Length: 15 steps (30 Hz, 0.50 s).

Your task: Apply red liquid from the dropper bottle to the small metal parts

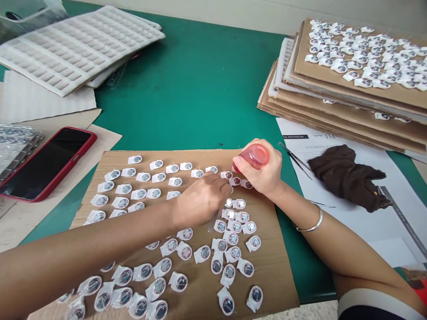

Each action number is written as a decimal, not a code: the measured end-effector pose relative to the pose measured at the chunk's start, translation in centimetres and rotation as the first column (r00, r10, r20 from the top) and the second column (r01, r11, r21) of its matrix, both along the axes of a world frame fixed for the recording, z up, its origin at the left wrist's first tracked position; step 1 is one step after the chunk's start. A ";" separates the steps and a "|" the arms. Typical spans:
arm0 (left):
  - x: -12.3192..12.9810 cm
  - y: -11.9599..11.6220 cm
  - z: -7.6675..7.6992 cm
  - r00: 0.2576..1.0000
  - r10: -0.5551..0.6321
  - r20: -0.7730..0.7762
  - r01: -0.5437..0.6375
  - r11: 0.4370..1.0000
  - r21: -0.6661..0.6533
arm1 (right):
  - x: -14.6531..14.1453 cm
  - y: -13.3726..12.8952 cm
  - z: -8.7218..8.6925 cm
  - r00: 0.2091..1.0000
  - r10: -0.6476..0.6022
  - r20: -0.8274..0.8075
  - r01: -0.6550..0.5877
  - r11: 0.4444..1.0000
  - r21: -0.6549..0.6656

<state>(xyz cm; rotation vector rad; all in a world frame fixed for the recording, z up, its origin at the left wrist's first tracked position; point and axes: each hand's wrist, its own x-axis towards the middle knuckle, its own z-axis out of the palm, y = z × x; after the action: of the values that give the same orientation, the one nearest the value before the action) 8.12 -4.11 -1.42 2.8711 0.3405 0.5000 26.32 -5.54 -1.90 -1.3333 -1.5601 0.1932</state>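
Clenching a red rubber bulb (254,156) in the right hand (265,174), fingers wrapped firmly round it, over the top edge of a cardboard sheet. Bulb's long axis slanting from upper right to lower left, narrow tip aimed down at a small round disc (228,175) on a white paper tab; tip and disc very close, contact impossible to tell. Just beside that disc, two more discs (240,182) looking red inside. Left hand (200,202) low over the same rows, fingertips (227,187) reaching toward those tabs, with a thin clear strip (212,222) showing below the palm; whether held or merely lying there, impossible to tell.

Possible trouble: too hard a squeeze flooding a disc and spilling onto its tab; a shaky tip marking a neighbouring disc; a wrist dragging across the rows, shifting loose tabs.

Around both hands, rows of other tabbed discs (171,245) lying flat across the cardboard sheet (200,156). Farther out, on a green table (196,89): a phone in a red case (43,164) and a white foam tray (76,49) to the left; a stack of cardboard sheets (333,104) topped with more tabs to the right, and tweezers (295,160) and a brown cloth (343,178) on printed paper (393,213).
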 end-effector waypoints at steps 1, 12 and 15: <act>0.0 0.1 0.0 1.000 -0.001 0.000 0.001 0.999 -0.037 | 0.0 0.0 0.0 1.000 0.000 0.004 0.000 1.000 -0.002; 0.3 1.4 2.1 0.995 0.094 0.019 -0.076 0.890 -0.449 | 0.1 -0.5 0.2 0.996 0.061 0.064 -0.062 0.998 0.001; 0.3 1.8 2.2 0.991 0.129 0.024 -0.096 0.836 -0.540 | 0.2 -0.4 0.1 0.992 0.098 0.076 -0.097 0.995 -0.025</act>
<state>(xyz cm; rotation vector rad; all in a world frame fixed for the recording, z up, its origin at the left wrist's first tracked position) 8.42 -2.33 0.80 2.2915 0.5453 0.4235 26.56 -5.89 -1.77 -1.2951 -1.6939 0.2220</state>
